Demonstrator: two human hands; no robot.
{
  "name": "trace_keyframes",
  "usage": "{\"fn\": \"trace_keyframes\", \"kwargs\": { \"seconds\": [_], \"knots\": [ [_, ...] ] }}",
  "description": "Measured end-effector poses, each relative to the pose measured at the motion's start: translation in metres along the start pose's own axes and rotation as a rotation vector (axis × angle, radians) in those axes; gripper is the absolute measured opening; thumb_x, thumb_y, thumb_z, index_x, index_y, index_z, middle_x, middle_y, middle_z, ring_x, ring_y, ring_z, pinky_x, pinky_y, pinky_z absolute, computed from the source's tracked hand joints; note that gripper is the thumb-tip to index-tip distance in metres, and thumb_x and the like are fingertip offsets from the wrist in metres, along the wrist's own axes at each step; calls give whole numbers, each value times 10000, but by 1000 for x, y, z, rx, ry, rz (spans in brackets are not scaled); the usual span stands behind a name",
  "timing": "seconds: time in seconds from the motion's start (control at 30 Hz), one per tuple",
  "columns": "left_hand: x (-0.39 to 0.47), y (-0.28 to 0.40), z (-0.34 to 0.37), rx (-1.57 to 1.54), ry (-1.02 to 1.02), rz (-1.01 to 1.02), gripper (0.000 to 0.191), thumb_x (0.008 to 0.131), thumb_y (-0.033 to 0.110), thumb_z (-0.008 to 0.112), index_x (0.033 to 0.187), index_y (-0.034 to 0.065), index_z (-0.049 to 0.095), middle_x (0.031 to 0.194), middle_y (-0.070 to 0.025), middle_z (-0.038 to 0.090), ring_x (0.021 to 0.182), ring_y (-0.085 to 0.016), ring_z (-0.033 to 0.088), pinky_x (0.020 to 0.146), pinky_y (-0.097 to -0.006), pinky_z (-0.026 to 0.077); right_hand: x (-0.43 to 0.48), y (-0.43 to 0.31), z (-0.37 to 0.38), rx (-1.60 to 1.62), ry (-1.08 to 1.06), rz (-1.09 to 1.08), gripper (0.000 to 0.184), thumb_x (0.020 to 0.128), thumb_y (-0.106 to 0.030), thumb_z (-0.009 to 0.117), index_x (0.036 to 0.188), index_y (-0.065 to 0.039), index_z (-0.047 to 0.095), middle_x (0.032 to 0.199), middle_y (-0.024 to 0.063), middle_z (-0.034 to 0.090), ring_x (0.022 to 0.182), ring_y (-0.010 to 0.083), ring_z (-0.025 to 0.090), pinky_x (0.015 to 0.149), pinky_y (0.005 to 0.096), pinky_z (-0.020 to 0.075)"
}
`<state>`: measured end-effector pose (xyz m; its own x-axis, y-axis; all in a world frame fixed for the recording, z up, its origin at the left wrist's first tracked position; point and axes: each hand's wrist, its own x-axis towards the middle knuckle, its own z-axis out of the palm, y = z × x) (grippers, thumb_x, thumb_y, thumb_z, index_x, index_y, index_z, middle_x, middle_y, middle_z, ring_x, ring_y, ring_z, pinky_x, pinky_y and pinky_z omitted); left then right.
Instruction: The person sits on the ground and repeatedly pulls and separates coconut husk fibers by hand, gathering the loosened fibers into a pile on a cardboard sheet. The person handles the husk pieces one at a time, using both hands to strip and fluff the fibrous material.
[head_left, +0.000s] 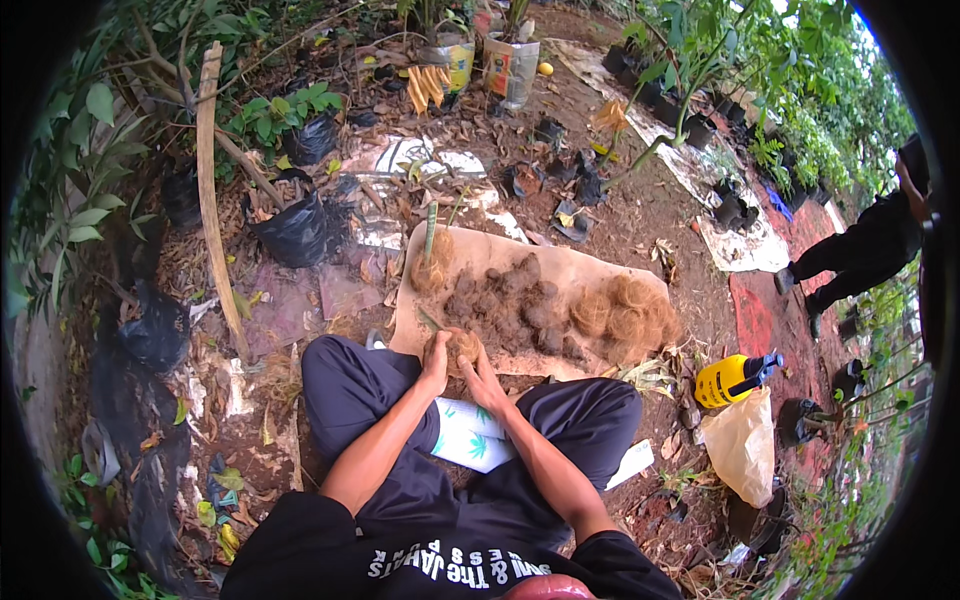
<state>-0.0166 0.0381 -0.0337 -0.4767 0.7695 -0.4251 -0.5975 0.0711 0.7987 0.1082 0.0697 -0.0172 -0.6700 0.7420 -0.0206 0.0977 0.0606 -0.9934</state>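
My left hand (436, 363) and my right hand (481, 381) close from both sides around a ball of brown fibre (464, 346) above my crossed legs. A green leaf (430, 321) points up and left from beside the ball. Just beyond lies a tan sheet (480, 244). On its left part rests a fibre-wrapped ball (429, 274) with an upright green leaf cutting. Dark clumps of soil (517, 296) with fibres cover its middle, and a heap of loose brown fibre (630, 315) sits at its right end.
At right stand a yellow spray bottle (721, 381) and a pale bag (742, 442). Black plant bags (291, 232) and a long wooden stick (210, 195) are at left. A person in dark clothes (862, 240) stands at far right. Potted plants (512, 71) stand at the back.
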Motion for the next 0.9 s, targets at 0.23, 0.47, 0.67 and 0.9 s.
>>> {"fn": "trace_keyframes", "kwargs": {
  "seconds": [0.23, 0.47, 0.67, 0.9],
  "knots": [
    [1, 1, 0, 243, -116, 44, 327, 899, 313, 473, 909, 30, 637, 938, -53, 614, 899, -154, 557, 786, -308, 445, -3, -5, -4, -86, -28, -38, 699, 974, -349, 505, 1481, -23, 149, 1481, 181, 287, 1380, 286, 270, 1119, 381, 235],
    [-2, 0, 0, 456, -262, 234, 355, 944, 310, 460, 862, 2, 617, 944, -80, 561, 924, -176, 528, 824, -310, 416, -5, -15, -3, 182, -3, 30, 653, 979, -324, 499, 1471, -19, 196, 1464, 171, 327, 1346, 262, 331, 1094, 352, 284],
    [-2, -20, 9, 545, -156, 321, 531, 981, 467, 432, 1285, 33, 398, 1247, -132, 447, 1146, -217, 456, 976, -350, 377, 4, -4, -14, 76, 177, 93, 476, 991, -285, 437, 1347, 30, 427, 1278, 202, 527, 1149, 268, 538, 960, 354, 421],
    [-18, -10, 22, 524, -352, 208, 582, 993, 436, 439, 1402, 36, 335, 1405, -141, 393, 1327, -237, 344, 1080, -334, 294, 7, -2, -11, -111, 350, -3, 524, 1011, -313, 370, 1422, 10, 333, 1324, 194, 470, 1218, 292, 444, 1026, 369, 342]
  ]
}}
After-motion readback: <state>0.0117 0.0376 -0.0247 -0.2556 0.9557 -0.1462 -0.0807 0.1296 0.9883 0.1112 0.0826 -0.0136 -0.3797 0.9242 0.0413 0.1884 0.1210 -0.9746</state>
